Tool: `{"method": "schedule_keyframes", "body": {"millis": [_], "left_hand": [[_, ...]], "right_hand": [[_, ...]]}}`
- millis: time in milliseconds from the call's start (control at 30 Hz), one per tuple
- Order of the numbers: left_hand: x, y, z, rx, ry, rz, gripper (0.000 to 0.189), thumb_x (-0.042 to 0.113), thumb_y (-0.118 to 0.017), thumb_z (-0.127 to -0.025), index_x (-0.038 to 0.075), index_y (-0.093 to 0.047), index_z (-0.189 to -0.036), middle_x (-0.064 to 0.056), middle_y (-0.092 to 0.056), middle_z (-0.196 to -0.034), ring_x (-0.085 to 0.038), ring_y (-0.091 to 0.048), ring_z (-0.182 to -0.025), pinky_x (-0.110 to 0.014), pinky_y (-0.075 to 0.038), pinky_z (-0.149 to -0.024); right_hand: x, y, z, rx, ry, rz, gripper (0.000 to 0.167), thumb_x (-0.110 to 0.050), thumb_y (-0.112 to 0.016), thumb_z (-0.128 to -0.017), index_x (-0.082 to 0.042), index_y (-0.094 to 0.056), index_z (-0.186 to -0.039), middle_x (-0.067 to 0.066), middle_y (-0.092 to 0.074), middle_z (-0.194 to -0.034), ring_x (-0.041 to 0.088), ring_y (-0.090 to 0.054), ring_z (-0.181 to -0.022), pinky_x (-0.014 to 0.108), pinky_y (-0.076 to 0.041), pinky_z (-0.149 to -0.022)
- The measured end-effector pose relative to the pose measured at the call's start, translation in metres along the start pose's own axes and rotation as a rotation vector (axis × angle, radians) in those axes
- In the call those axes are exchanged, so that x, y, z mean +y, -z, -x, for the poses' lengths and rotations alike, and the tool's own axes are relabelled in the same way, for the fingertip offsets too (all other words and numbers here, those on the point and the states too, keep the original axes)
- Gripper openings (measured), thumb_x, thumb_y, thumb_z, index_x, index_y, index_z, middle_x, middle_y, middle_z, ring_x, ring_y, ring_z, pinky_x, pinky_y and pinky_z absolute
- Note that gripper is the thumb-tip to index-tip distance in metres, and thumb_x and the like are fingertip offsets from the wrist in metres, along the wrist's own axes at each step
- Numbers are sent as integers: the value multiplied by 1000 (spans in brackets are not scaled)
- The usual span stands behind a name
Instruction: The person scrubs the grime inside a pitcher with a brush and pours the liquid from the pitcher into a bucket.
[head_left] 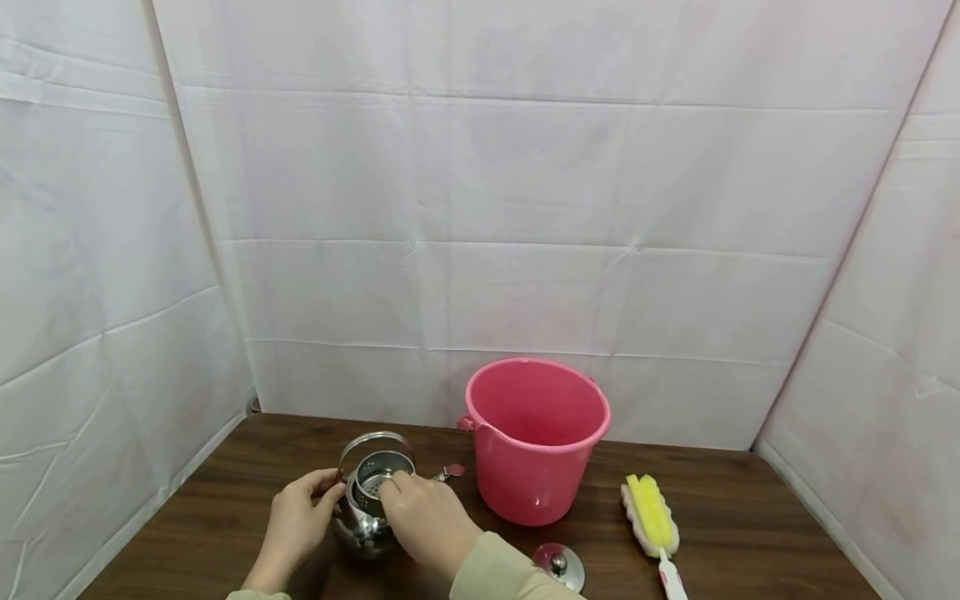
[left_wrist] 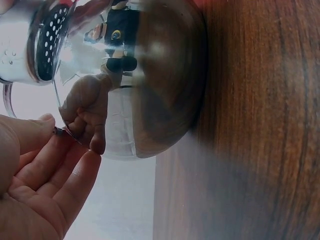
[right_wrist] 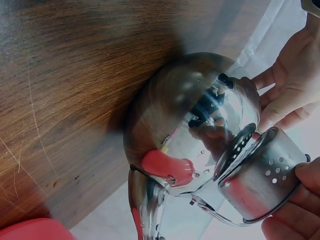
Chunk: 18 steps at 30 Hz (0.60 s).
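A shiny steel teapot (head_left: 363,533) stands on the wooden table, its arched handle (head_left: 375,437) raised. My left hand (head_left: 300,508) pinches the foot of that handle at the pot's rim between thumb and fingers. With my right hand (head_left: 431,512) I grip the edge of a perforated steel tea strainer (right_wrist: 265,175), thumb on one side and fingers on the other. The strainer is tilted at the pot's mouth, and its holed bottom shows over the opening in the left wrist view. The spout (right_wrist: 145,205) points toward the bucket side.
Right of the teapot stands a pink bucket (head_left: 517,483). A round steel lid (head_left: 572,571) with a knob lies on the table (head_left: 735,517) in front of it, partly behind my right sleeve. Farther right lies a yellow and white sponge brush (head_left: 651,517). White curtains (head_left: 525,208) enclose the table.
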<state>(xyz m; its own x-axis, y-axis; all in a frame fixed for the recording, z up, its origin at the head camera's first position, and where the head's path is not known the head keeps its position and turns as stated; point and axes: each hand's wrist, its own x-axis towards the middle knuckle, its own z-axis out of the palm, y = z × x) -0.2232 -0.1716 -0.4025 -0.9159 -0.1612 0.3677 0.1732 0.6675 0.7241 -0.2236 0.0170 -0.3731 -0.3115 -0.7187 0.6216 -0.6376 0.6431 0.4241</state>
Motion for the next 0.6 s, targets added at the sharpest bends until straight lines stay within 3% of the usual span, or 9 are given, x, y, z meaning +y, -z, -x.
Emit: {"method": "schedule_keyframes", "body": {"millis": [400, 600], "left_hand": [[-1, -1, -1, -2, -6, 0, 22, 6, -62, -89, -4, -67, -107, -16, -72, -100, -29, -66, -98, -40, -53, -81], [-2, -2, -2, -22, 30, 18, 25, 10, -61, -90, -4, -66, -110, -16, -71, -102, -29, -66, -99, -38, -54, -80]], "right_hand": [[0, 2, 5, 45, -2, -8, 11, -11, -69, -78, -16, -59, -77, -6, -57, -73, 7, -57, -61, 19, -48, -51], [0, 3, 9, 80, -9, -19, 15, -11, -70, -75, -15, -56, -73, -6, -54, -69, 7, -55, -58, 19, -46, -49]]}}
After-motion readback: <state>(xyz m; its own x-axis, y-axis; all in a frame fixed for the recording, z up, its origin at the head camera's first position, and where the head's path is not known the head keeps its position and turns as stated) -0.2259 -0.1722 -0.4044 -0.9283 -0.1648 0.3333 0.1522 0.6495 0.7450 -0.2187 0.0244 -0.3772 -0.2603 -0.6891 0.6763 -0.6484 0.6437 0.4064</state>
